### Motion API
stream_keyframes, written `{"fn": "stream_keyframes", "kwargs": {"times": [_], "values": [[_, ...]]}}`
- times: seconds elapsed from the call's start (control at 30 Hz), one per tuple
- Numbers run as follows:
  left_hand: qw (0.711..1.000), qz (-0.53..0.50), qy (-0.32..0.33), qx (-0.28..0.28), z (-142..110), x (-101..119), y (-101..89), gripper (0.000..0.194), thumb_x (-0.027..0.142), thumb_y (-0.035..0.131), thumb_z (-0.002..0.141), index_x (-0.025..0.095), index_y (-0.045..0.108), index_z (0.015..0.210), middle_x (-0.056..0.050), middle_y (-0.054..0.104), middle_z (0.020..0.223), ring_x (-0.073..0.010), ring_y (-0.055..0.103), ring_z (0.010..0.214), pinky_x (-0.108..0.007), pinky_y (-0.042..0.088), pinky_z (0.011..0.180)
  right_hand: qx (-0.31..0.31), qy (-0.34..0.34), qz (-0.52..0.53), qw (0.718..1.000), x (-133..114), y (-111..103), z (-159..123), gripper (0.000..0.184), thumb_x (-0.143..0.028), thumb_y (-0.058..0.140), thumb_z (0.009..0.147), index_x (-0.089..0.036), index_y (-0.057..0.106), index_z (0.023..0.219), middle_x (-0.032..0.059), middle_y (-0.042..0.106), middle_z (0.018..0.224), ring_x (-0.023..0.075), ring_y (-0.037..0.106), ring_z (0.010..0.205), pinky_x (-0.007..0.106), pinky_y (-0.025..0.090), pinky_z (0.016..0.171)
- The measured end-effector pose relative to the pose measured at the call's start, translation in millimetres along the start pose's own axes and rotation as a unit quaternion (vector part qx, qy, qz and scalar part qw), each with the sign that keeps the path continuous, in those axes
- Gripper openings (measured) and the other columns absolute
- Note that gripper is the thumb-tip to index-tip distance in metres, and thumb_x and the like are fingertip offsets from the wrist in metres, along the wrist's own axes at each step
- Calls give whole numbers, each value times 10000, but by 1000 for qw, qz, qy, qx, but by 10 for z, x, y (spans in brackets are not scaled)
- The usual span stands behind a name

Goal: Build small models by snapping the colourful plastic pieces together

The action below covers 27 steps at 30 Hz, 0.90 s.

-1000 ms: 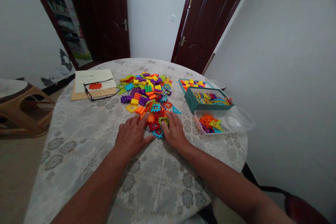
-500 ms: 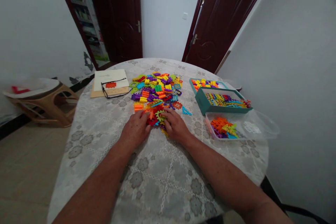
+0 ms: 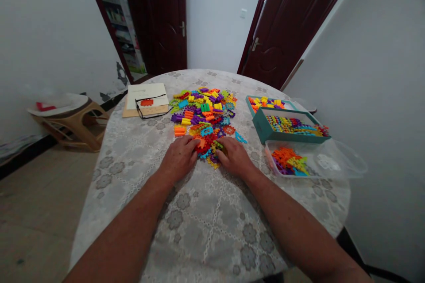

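Piece pile [image 3: 203,108]: heaped at the centre of the frame on the cloth-covered bench [image 3: 206,216]; near edge reaching down between both hands.
Left hand [image 3: 179,155]: back upward, fingers curled, fingertips at an orange piece [image 3: 201,143]; cannot tell whether pinching or merely touching.
Right hand [image 3: 235,155]: back upward, fingers bent over a green piece [image 3: 218,144], facing the left hand across the near edge; hidden underneath, so cannot tell whether gripping.
Handling at the near edge: by judgement, best done with wrists low and fingertips only. Lift toothed pieces clear before drawing sideways; likely to snag on neighbours if dragged. Avoid pressing down on the heap, to limit sliding.
Teal box [image 3: 260,129] and transparent tub [image 3: 270,163]: right of centre in the frame, well apart from the right hand.
Camera view: turned leftward compared with one second ago; more of the stool [image 3: 66,128] now visible at frame left.
Left thumb: stretched toward the gap one second ago; now tucked beside the fingers.
Lowest part of the heap: a blue piece then; yellow pieces [image 3: 213,164] now.
Glasses [image 3: 139,112]: unchanged, lying on the papers [image 3: 149,90], upper left of the heap.
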<state>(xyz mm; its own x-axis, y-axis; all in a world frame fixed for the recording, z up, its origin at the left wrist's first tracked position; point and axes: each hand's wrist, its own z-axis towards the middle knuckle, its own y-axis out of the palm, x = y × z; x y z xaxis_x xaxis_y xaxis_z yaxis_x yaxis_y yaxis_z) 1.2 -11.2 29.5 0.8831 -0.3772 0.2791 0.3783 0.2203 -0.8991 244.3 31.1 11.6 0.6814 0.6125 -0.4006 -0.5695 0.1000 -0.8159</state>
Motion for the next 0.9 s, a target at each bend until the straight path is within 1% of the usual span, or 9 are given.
{"fn": "stream_keyframes", "kwargs": {"times": [0.1,0.2,0.33,0.43,0.53,0.63,0.67,0.8,0.9], "values": [[1000,-10,7,-7,3,8,-25,337,223,559,932,210,684,1246,-120,674,1304,-278,595,1238,-448,470,1122,17,35,10,999,99,38,33,289,-227,528,979,-185,725,1186,118,745,1162,255,650,1115,403,483,1046],[1000,-22,10,-1,17,7,-13,357,210,533,923,203,682,1247,-124,680,1322,-283,587,1265,-472,447,1153,60,85,36,994,170,50,64,310,-245,484,997,-194,712,1200,100,755,1131,247,671,1060,382,502,998],[997,-72,-33,20,44,-6,23,347,284,541,949,191,688,1249,-131,688,1311,-278,600,1266,-463,452,1161,113,144,76,980,117,2,78,309,-309,467,1004,-203,688,1192,76,752,1041,245,689,966,361,518,918],[988,-129,-69,49,53,-16,14,302,271,542,945,190,714,1180,-108,716,1228,-250,642,1185,-435,489,1119,144,160,112,970,26,-61,59,325,-334,474,1002,-204,668,1228,75,752,1089,247,692,1002,366,515,936],[973,-194,-110,66,48,-4,-21,338,227,562,918,200,711,1220,-89,727,1196,-226,676,1088,-409,540,1034,145,136,148,969,-61,-114,27,353,-337,482,1008,-209,654,1290,79,738,1213,244,686,1096,371,514,984],[953,-256,-153,53,35,45,-60,515,200,586,894,231,621,1407,-62,744,1160,-202,697,1011,-380,572,961,99,72,160,979,-161,-139,1,379,-327,482,1022,-230,643,1351,79,719,1271,244,675,1144,386,518,1020],[949,-271,-154,46,30,69,-74,534,202,591,891,231,611,1424,-58,750,1157,-200,700,1008,-379,573,960,82,45,158,983,-199,-139,-6,392,-320,481,1026,-237,633,1378,83,711,1285,246,666,1163,396,514,1038],[946,-301,-119,12,9,172,-133,400,227,590,890,199,723,1266,-75,756,1215,-216,701,1067,-383,560,995,28,-41,135,990,-330,-106,-36,483,-262,453,1024,-206,551,1494,131,663,1304,254,623,1206,425,502,1078],[949,-297,-101,-7,-1,197,-180,343,235,584,888,200,766,1176,-66,774,1172,-218,706,1062,-368,551,999,13,-57,123,991,-361,-81,-55,536,-218,433,1007,-205,502,1538,138,645,1298,254,612,1198,434,511,1068]]}}
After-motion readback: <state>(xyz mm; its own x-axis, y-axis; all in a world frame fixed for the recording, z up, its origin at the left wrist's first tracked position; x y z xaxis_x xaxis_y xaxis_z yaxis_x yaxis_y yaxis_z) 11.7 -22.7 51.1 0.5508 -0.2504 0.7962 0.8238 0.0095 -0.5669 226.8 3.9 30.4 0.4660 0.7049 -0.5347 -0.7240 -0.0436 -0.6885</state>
